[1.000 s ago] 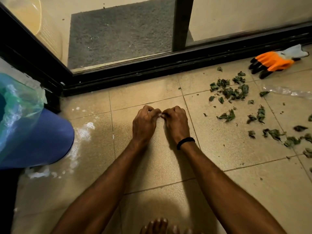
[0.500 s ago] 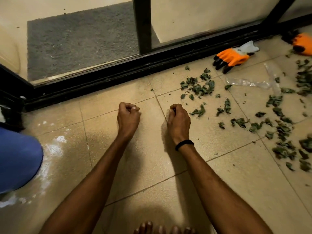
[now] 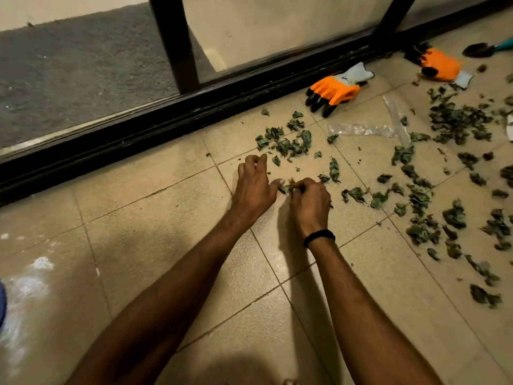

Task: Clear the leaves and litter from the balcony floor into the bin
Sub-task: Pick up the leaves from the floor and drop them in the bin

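Your left hand (image 3: 254,187) rests on the floor tiles (image 3: 138,218) with its fingers spread and loose, and its thumb touches the leaf (image 3: 286,188) that your right hand (image 3: 311,202) pinches in curled fingers just beside it. More leaves (image 3: 291,143) lie scattered beyond your hands and out to the floor's right edge, near an orange glove (image 3: 333,90)

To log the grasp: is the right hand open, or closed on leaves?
Closed: the right hand curls its fingers around a few leaves. The left hand beside it has its fingers spread.
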`<state>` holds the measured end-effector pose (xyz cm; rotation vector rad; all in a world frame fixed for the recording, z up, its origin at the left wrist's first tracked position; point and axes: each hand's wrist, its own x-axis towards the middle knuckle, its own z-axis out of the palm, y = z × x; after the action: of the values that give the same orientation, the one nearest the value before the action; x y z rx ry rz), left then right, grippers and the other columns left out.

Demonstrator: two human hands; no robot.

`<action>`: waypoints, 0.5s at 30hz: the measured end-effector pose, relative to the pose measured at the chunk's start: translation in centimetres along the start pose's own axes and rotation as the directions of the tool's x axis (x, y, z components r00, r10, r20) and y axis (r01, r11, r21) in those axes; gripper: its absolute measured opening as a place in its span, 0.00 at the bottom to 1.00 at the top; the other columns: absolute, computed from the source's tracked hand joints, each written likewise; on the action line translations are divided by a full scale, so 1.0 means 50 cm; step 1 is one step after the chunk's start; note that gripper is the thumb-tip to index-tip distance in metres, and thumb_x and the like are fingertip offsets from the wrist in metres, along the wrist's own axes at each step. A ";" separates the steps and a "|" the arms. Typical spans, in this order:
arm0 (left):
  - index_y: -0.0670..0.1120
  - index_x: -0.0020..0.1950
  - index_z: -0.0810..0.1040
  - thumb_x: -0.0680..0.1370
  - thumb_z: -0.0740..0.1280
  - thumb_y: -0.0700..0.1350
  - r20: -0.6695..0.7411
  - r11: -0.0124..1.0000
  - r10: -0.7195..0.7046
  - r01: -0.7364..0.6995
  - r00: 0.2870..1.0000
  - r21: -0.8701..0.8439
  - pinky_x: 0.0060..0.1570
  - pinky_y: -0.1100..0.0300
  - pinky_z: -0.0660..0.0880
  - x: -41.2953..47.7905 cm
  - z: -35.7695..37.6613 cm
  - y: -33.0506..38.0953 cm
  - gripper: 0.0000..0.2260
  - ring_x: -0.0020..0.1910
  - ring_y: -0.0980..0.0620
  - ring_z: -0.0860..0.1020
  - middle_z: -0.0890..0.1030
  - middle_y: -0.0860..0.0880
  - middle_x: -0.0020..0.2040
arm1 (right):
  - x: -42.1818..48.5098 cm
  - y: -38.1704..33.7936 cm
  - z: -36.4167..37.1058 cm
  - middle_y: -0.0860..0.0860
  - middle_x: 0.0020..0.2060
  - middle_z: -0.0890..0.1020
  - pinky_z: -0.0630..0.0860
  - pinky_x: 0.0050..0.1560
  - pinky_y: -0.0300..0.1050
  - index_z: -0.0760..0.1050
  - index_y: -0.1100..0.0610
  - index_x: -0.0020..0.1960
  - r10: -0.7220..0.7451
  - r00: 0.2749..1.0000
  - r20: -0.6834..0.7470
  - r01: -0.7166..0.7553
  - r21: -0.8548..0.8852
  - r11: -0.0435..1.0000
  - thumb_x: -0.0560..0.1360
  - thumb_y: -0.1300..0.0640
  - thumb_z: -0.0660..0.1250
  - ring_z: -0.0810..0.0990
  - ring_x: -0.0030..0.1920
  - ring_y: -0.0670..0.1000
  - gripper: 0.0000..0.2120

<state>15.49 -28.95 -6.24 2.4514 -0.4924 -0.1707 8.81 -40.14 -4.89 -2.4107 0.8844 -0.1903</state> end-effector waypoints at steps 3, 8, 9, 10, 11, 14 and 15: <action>0.47 0.73 0.67 0.74 0.67 0.68 0.015 0.980 0.069 -0.070 0.998 0.184 0.61 0.50 0.69 0.029 0.023 0.014 0.36 0.63 0.43 0.67 0.68 0.43 0.69 | 0.010 0.011 -0.023 0.56 0.54 0.81 0.73 0.56 0.46 0.79 0.57 0.58 0.036 0.998 -0.060 -0.032 0.059 0.998 0.78 0.63 0.65 0.78 0.56 0.56 0.10; 0.45 0.61 0.77 0.80 0.68 0.54 -0.016 0.974 0.174 -0.170 0.985 0.147 0.51 0.54 0.72 0.026 0.042 0.014 0.15 0.55 0.45 0.72 0.74 0.44 0.58 | 0.033 0.023 -0.054 0.59 0.65 0.71 0.68 0.58 0.41 0.71 0.56 0.71 0.045 0.999 0.011 -0.045 -0.010 0.999 0.79 0.63 0.64 0.75 0.61 0.57 0.20; 0.44 0.60 0.77 0.81 0.67 0.51 -0.027 0.974 0.185 -0.179 0.982 0.136 0.48 0.55 0.71 0.021 0.044 0.012 0.12 0.53 0.45 0.72 0.75 0.43 0.56 | 0.036 0.020 -0.051 0.59 0.67 0.69 0.70 0.60 0.43 0.69 0.56 0.73 0.043 0.998 0.056 -0.043 0.007 0.999 0.79 0.63 0.65 0.74 0.61 0.57 0.22; 0.44 0.59 0.77 0.82 0.66 0.47 -0.033 0.973 0.193 -0.187 0.981 0.133 0.46 0.55 0.71 0.016 0.045 0.010 0.10 0.52 0.45 0.72 0.75 0.43 0.54 | 0.038 0.019 -0.044 0.59 0.68 0.67 0.71 0.62 0.45 0.68 0.55 0.73 0.037 0.994 0.100 -0.039 0.017 0.999 0.79 0.62 0.66 0.74 0.62 0.57 0.23; 0.43 0.59 0.77 0.82 0.65 0.45 -0.034 0.972 0.197 -0.191 0.980 0.138 0.44 0.54 0.71 0.014 0.048 0.008 0.08 0.51 0.45 0.73 0.75 0.42 0.53 | 0.041 0.019 -0.036 0.59 0.67 0.67 0.71 0.62 0.46 0.69 0.55 0.72 0.024 0.991 0.133 -0.024 0.001 1.000 0.78 0.61 0.67 0.73 0.62 0.58 0.23; 0.43 0.56 0.78 0.83 0.64 0.41 -0.051 0.984 0.148 -0.142 0.988 0.107 0.42 0.54 0.70 0.014 0.049 -0.001 0.05 0.48 0.46 0.73 0.75 0.43 0.50 | 0.045 0.014 -0.011 0.62 0.61 0.73 0.71 0.59 0.52 0.75 0.59 0.63 -0.036 0.987 0.154 0.051 -0.094 0.994 0.78 0.58 0.66 0.73 0.60 0.62 0.14; 0.44 0.55 0.79 0.82 0.64 0.42 -0.059 0.995 0.094 -0.091 0.994 0.047 0.43 0.54 0.71 0.017 0.044 -0.003 0.06 0.48 0.47 0.74 0.77 0.44 0.50 | 0.045 0.010 -0.007 0.60 0.57 0.76 0.71 0.56 0.50 0.77 0.59 0.59 -0.042 0.990 0.135 0.055 -0.094 0.994 0.79 0.60 0.65 0.75 0.57 0.60 0.10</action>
<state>15.83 -30.38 -8.08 2.4627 -0.5872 -0.0468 10.18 -42.01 -5.01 -2.5039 0.7916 -0.0047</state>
